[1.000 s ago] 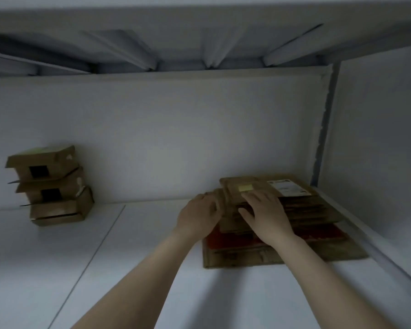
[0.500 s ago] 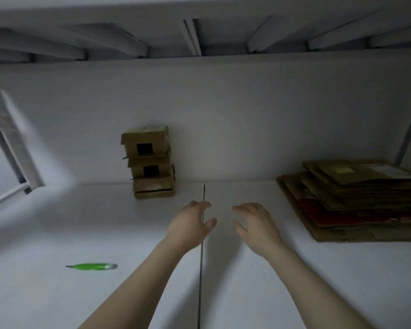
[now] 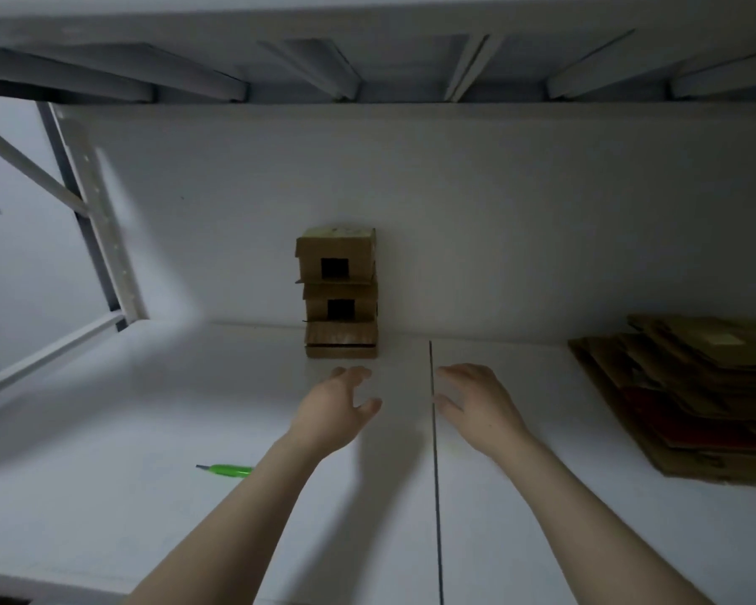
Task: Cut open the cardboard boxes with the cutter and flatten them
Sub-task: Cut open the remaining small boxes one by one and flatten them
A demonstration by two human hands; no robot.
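Three small brown cardboard boxes (image 3: 339, 294) stand stacked against the white back wall in the head view. My left hand (image 3: 337, 406) hovers just in front of the bottom box, fingers relaxed and holding nothing. My right hand (image 3: 476, 406) is beside it to the right of a dark seam (image 3: 433, 451) in the shelf, also relaxed and holding nothing. A green cutter (image 3: 227, 470) lies flat on the shelf left of my left forearm. A pile of flattened cardboard (image 3: 695, 395) lies at the right edge.
The white shelf surface (image 3: 105, 495) spans the view, with a metal upright and diagonal braces (image 3: 101, 229) at the left. The ribbed underside of another shelf (image 3: 367, 67) hangs overhead.
The view has swung left, away from the flattened pile where both hands rested. My hands left the pile and moved toward the stacked boxes, now centred ahead.
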